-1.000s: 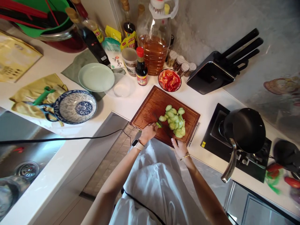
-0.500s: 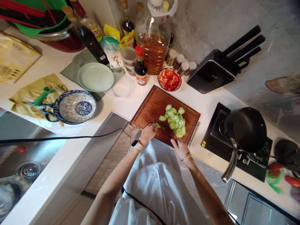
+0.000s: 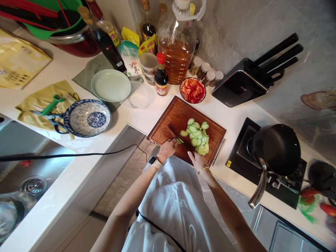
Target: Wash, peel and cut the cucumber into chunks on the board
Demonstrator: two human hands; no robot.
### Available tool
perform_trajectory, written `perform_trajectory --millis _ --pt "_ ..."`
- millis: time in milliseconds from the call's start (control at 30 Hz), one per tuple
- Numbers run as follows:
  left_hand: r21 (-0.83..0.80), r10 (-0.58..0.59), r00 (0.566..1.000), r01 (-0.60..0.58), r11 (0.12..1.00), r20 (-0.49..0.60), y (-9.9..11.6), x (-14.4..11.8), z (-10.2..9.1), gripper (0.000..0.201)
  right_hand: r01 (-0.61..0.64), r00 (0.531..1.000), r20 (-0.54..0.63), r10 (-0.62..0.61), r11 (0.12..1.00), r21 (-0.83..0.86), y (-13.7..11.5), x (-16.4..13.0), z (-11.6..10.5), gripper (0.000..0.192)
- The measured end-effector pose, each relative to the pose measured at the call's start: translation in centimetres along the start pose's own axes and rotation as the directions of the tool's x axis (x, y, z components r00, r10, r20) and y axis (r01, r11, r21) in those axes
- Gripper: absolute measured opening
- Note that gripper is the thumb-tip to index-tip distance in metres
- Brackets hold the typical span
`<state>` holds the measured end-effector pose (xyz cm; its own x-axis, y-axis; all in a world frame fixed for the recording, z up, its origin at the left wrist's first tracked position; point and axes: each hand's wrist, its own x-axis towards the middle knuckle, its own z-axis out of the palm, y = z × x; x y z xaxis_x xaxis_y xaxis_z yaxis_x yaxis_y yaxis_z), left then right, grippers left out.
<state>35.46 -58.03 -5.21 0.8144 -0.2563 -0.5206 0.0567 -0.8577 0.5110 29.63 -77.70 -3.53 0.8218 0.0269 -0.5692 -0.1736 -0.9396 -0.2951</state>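
Left hand (image 3: 167, 148) pinching a small green cucumber end (image 3: 179, 140) on wooden cutting board (image 3: 170, 120), right hand (image 3: 195, 159) closed around a barely visible knife handle, cucumber slices (image 3: 197, 137) at 1 o'clock

A small bowl of red pepper slices (image 3: 193, 90) sits beside a large oil jug (image 3: 177, 52) and a black knife block (image 3: 244, 85). A black pot (image 3: 278, 148) rests on the stove; a patterned blue bowl (image 3: 87, 118) lies left.

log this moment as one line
left hand: on cucumber end | right hand: at board edge | slices: piled
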Motion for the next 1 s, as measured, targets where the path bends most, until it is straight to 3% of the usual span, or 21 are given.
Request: perform_trajectory --millis 167,267,533,1000 --pt "0.016 -0.008 1.0 0.009 1.0 -0.004 0.2 -0.2 0.1 0.033 -0.004 0.999 -0.045 0.014 0.978 0.208 0.7 1.2 1.5 0.064" --pt "0.025 -0.009 1.0 0.009 1.0 0.0 0.3 -0.3 0.1 0.034 0.029 0.998 -0.068 -0.009 0.953 0.302 1.0 0.7 1.1 0.065" --pt "0.044 -0.006 1.0 0.007 0.999 -0.021 0.5 -0.5 0.3 0.035 0.094 0.991 -0.109 -0.077 0.982 0.161 0.2 -2.3 -1.8 0.052" --pt "-0.034 -0.016 1.0 0.016 0.999 -0.002 0.6 -0.9 0.0 0.036 0.056 0.997 -0.06 -0.05 0.993 0.103 -0.1 -2.5 -1.5 0.052"
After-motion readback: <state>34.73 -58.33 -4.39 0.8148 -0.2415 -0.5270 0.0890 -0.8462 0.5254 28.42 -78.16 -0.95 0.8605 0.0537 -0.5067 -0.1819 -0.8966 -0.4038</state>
